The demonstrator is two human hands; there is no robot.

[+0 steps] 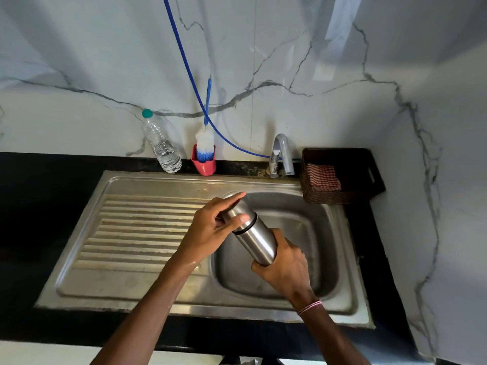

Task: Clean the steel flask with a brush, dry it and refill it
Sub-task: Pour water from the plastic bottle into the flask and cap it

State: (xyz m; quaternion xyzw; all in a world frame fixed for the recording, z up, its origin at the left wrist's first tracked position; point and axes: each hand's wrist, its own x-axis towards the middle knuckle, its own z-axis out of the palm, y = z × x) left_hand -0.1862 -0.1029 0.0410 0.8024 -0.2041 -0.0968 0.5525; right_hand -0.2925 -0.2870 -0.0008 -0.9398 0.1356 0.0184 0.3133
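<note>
A person holds the steel flask (257,239) tilted over the sink (147,262). The right hand (286,264) grips its base, and the left hand (210,227) has its fingers (238,219) curled round the cap (237,210), which is on. The brush (205,143) stands in its holder (204,164) at 11 o'clock. Scrubbing, drying and refilling likely all remain.

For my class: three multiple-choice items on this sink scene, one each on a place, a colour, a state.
1. The brush stands: A on the floor; B in the red holder behind the sink; C on a hook.
2. The plastic bottle's cap is: A green; B black; C yellow.
3. The steel flask is: A lying untouched; B held by both hands; C standing alone.
Answers: 1B, head down in the holder; 2A, it shows teal-green; 3B, left hand grips its top, right hand the base.
</note>
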